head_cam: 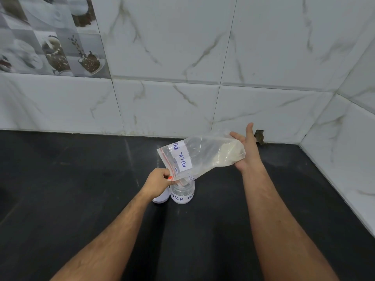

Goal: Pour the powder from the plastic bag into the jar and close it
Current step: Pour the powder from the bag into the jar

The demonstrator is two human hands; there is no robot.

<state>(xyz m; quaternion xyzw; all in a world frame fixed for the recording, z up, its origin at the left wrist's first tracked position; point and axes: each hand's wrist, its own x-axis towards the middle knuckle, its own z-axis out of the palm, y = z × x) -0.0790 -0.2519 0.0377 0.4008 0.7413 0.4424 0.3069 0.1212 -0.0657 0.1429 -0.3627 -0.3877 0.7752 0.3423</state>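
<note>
A clear zip bag [205, 155] labelled "MILK PO" holds pale powder bunched at its raised right end. It tilts down to the left, its mouth over the open clear jar [183, 194] standing on the black counter. My left hand [159, 179] pinches the bag's lower corner by the red zip strip, just above the jar. My right hand [246, 148] cradles the bag's powder end from beneath, fingers spread. The white lid [161, 198] lies on the counter left of the jar, partly hidden by my left wrist.
The black stone counter [81, 189] runs to a marble-tiled wall [182, 57] behind and another wall [345, 149] on the right. A chipped hole [260, 136] in the tile sits just behind my right hand. Patterned tiles [50, 37] are at the top left.
</note>
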